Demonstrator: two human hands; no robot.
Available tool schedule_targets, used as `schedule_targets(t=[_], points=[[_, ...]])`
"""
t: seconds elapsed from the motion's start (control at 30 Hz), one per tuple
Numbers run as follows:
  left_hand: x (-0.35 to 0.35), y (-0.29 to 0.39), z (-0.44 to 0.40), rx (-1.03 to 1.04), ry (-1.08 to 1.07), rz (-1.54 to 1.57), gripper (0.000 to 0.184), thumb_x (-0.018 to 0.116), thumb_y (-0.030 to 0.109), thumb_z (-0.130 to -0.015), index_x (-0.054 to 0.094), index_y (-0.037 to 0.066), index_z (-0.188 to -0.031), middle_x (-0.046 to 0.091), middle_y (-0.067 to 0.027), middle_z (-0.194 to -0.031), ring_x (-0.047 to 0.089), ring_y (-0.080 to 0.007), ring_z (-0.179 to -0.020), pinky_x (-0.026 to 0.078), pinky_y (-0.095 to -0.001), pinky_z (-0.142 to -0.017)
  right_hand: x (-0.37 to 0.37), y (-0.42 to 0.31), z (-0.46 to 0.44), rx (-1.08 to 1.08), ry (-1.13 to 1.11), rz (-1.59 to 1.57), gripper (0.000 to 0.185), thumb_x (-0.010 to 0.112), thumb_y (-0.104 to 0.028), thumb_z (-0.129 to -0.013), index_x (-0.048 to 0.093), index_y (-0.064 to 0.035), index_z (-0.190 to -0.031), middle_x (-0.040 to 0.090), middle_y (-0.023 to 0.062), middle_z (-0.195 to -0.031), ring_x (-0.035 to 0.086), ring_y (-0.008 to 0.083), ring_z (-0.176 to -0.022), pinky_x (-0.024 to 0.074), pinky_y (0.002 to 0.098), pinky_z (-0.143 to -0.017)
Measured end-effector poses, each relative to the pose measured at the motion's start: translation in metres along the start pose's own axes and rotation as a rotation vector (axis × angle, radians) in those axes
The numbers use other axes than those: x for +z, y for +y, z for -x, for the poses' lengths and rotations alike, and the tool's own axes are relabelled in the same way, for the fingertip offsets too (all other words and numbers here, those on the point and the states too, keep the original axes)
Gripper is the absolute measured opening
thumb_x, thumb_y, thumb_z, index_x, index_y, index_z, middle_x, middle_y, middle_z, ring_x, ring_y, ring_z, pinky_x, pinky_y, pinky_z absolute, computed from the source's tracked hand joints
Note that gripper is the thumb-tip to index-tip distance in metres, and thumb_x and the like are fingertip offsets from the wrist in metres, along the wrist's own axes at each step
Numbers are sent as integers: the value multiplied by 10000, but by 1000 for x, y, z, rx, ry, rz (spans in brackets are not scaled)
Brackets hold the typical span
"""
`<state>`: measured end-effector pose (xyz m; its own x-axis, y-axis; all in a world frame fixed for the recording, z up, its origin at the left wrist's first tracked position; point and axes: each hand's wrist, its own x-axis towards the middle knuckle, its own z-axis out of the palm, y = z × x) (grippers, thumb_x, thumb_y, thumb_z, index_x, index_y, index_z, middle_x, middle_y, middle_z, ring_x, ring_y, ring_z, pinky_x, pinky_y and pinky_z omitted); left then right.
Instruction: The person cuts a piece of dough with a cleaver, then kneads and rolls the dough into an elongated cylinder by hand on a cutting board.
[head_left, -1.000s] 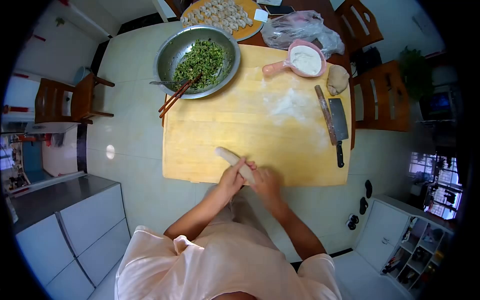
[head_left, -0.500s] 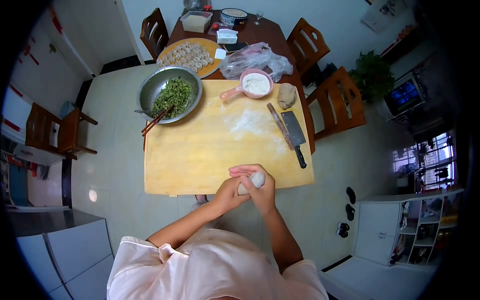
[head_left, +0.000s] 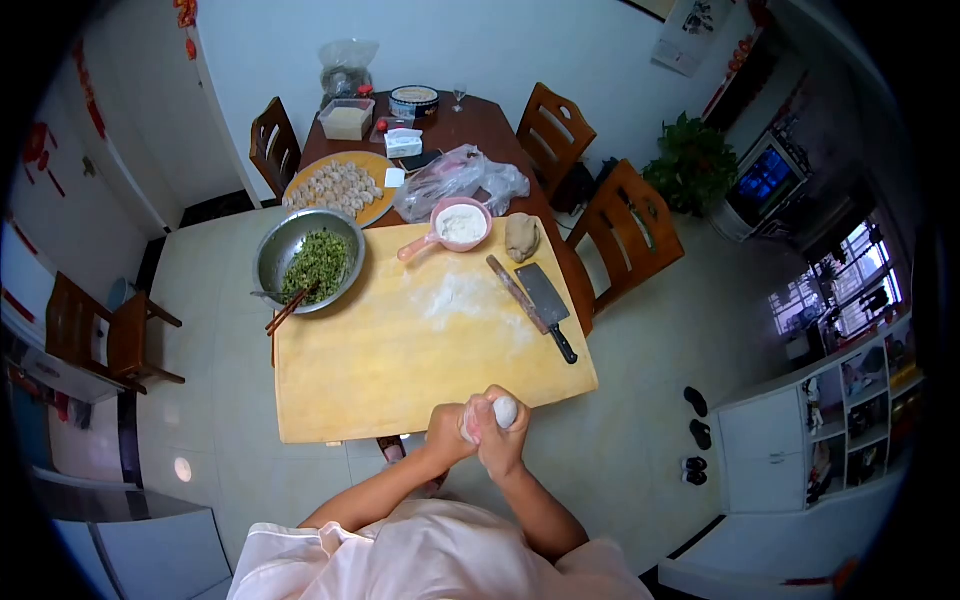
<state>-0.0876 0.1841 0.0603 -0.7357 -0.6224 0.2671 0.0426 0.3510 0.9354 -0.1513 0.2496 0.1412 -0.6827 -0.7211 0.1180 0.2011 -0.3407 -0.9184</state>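
A pale lump of dough [head_left: 505, 411] is squeezed between my two hands near the front edge of the wooden board [head_left: 350, 380]. My left hand [head_left: 449, 436] is closed against the dough from the left. From the right, my right hand [head_left: 503, 446] wraps round it, and part of the dough bulges out at the top. Beyond my hands a rolling pin [head_left: 517, 294] and a cleaver [head_left: 543, 297] lie side by side on the board. Loose flour [head_left: 450, 298] is scattered over the board's middle.
A steel bowl [head_left: 266, 262] of chopped green filling, with chopsticks [head_left: 287, 312], stands at the board's left. Behind are a pink pan of flour [head_left: 462, 224], another dough lump [head_left: 521, 238], a plastic bag [head_left: 450, 185] and a round tray of dumplings [head_left: 372, 212]. Chairs [head_left: 628, 235] flank the table.
My hands have closed more tightly round the dough; the fingers that were stretched out are now curled. The camera view has tilted up, so the board appears lower.
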Motion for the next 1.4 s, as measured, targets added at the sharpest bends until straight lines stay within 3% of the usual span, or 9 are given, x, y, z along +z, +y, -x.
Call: schedule_targets(t=[0.3,0.37,0.47,0.7,0.9,1.07,1.17,1.3,1.4], points=[[-36,38,-8,170,-339,-12,314,722,165,-719,651,71,-1010,665,-139,-830,656,-344,-767,518,-394,-674,-14,-49,-18,-152,-514,138,288,762,-223,-827,659,13,-957,663,178,-988,622,251,-1005,458,376,-923],[-38,44,-9,375,-216,39,344,733,169,-719,637,62,-1031,665,-130,-870,649,-346,-795,517,-384,-694,-19,-36,-14,-85,-616,108,189,729,-151,-855,661,21,-896,676,144,-911,651,206,-835,501,316,-770],[-36,28,4,71,-167,130,328,771,130,-716,629,39,-997,653,-93,-904,638,-218,-836,504,-317,-751,-8,-29,-7,-202,-504,208,212,679,-124,-912,628,23,-768,624,75,-683,568,111,-552,445,242,-523],[3,17,39,-126,236,219,205,761,168,-777,644,43,-889,644,-66,-772,606,-135,-725,500,-303,-657,23,-23,3,-140,-181,31,328,645,-249,-969,581,-2,-763,576,21,-635,470,51,-526,369,208,-475],[-26,11,41,1,79,151,244,770,233,-762,670,39,-872,659,-110,-729,667,-198,-701,510,-316,-613,15,-35,8,-19,-343,113,332,705,-308,-915,603,1,-848,610,91,-744,553,150,-628,462,279,-591],[-71,51,21,8,-358,77,257,697,241,-818,682,59,-998,691,-99,-844,692,-257,-771,533,-367,-664,6,-35,-6,-100,-575,-34,487,800,-266,-804,619,41,-1136,634,205,-1126,620,262,-1045,479,388,-896],[-60,49,25,91,-308,46,297,713,198,-769,653,53,-1022,668,-117,-969,655,-254,-880,511,-380,-773,7,-30,-19,-199,-847,246,406,817,-213,-754,663,12,-1055,686,197,-1067,654,271,-1059,473,379,-932],[-63,37,29,56,-130,61,302,711,139,-769,633,41,-1044,662,-103,-966,643,-245,-869,503,-352,-775,39,-21,-13,-302,-735,283,120,743,-102,-778,651,-29,-805,678,122,-766,663,230,-770,482,339,-708],[-63,29,38,-63,67,34,229,702,99,-780,635,16,-983,670,-80,-880,648,-218,-796,509,-327,-715,45,-2,-2,-99,-471,79,248,644,-59,-894,527,-14,-680,580,60,-606,528,132,-542,419,260,-521]])
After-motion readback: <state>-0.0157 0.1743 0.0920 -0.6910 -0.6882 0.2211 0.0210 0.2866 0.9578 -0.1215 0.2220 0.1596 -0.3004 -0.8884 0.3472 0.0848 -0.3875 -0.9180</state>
